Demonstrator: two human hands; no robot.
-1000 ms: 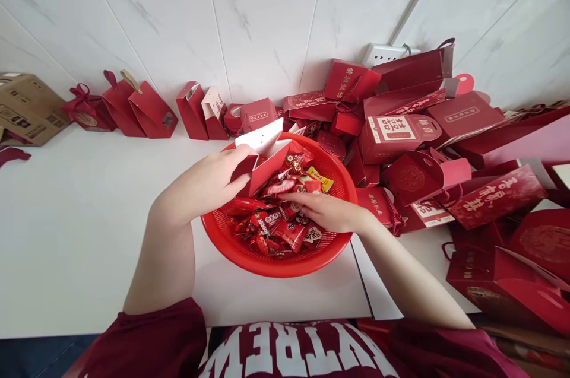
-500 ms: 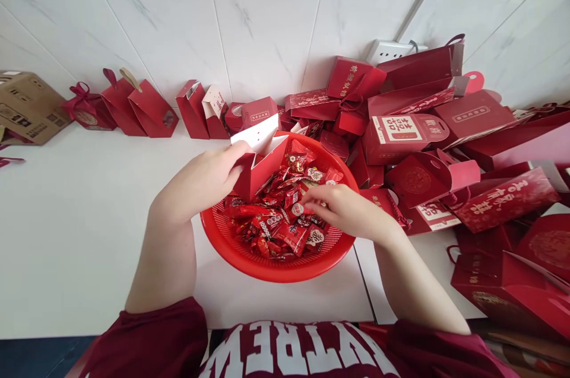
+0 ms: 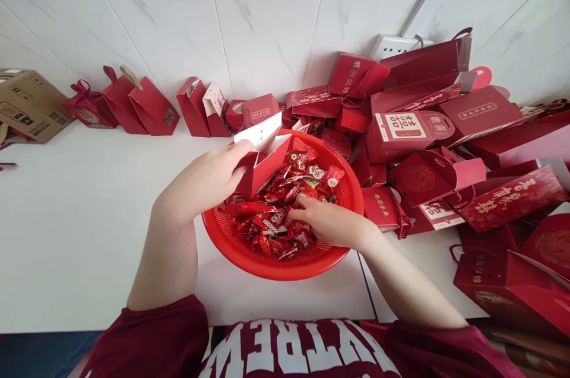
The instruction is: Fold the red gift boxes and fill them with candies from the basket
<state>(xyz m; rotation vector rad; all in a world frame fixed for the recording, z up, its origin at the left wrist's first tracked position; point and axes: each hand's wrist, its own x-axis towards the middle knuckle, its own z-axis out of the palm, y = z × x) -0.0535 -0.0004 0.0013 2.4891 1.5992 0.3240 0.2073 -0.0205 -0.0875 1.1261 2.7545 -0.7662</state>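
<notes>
A red plastic basket (image 3: 267,273) full of red-wrapped candies (image 3: 267,226) stands on the white table in front of me. My left hand (image 3: 214,173) grips a red gift box (image 3: 269,164) by its left side, holding it tilted over the basket's far left part. The box's top is open and its white inner flap is raised. Down among the candies is my right hand (image 3: 318,218), its fingers bent and pressed into the wrappers. Its fingertips are partly hidden, so I cannot make out what lies between them.
Several folded red gift boxes (image 3: 154,108) line the wall on the left, beside a brown cardboard box (image 3: 33,108). Many red boxes and bags (image 3: 401,132) pile up on the right, close to the basket. A white power strip (image 3: 394,45) sits behind them.
My right hand has moved left and sunk deeper among the candies, shifting some of them. My left hand keeps the gift box in nearly the same place.
</notes>
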